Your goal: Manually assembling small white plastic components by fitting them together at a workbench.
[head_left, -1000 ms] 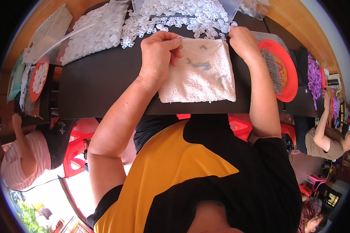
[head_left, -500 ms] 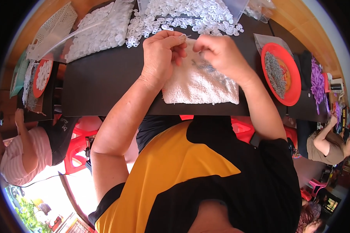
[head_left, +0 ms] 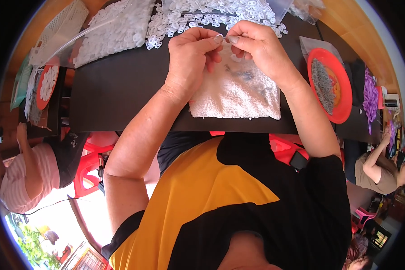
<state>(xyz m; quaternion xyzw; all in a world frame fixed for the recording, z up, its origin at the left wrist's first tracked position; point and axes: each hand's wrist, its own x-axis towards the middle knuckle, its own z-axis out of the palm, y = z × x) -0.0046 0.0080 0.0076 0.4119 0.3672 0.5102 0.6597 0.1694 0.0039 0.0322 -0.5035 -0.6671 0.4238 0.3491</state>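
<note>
Both our left hand (head_left: 191, 56) and right hand (head_left: 261, 50) pinch together at a tiny whitish piece (head_left: 225, 39); we should keep it steady.

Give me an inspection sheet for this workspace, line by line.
Surface: dark brown table, white terry cloth lying on it.
Job's things: small pale piece at the fingertips, mostly hidden; loose pile of white plastic pieces beyond.
Clutter: clear plastic bag packed with white pieces, upper left; red oval plate holding grey pieces, right; purple strips farther right.
Hands: left hand pinches the small pale piece; right hand has fingers close beside it, grip unclear.
Cables: thin black cord, lower left.
Surroundings: person in striped top, left; person in brown top, right; red plastic stools.
</note>
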